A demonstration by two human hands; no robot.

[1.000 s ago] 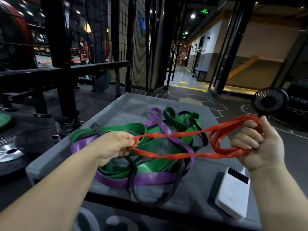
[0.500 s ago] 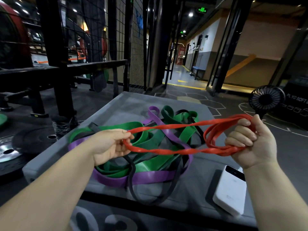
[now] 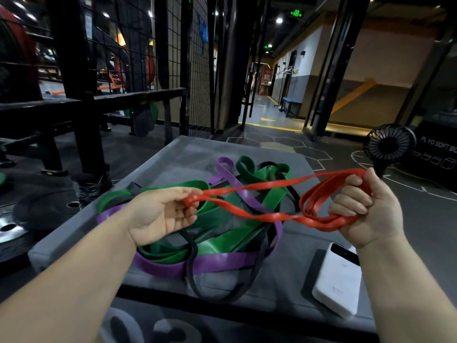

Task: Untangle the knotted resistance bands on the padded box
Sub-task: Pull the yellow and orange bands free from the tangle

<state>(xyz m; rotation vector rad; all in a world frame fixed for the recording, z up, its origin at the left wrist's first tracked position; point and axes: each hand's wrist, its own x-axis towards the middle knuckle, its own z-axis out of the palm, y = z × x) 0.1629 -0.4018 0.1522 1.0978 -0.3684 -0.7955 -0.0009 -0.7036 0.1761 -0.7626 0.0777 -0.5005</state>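
A thin red band (image 3: 267,215) is stretched in the air between my hands, above the grey padded box (image 3: 170,157). My left hand (image 3: 163,214) pinches its left end between thumb and fingers. My right hand (image 3: 363,206) is closed around its right end, where the band is gathered in several loops. Below it, a wide green band (image 3: 222,241), a purple band (image 3: 212,264) and a narrow black band (image 3: 197,288) lie tangled together on the box top.
A white power bank (image 3: 338,283) lies on the box near its front right corner. A small black fan (image 3: 389,144) stands behind my right hand. Weight plates (image 3: 10,226) lie on the floor to the left, beside a black rack and wire mesh.
Both hands have lifted the red band a little higher above the pile. The left hand has shifted its pinch on the band's end; the right hand keeps its grip on the loops.
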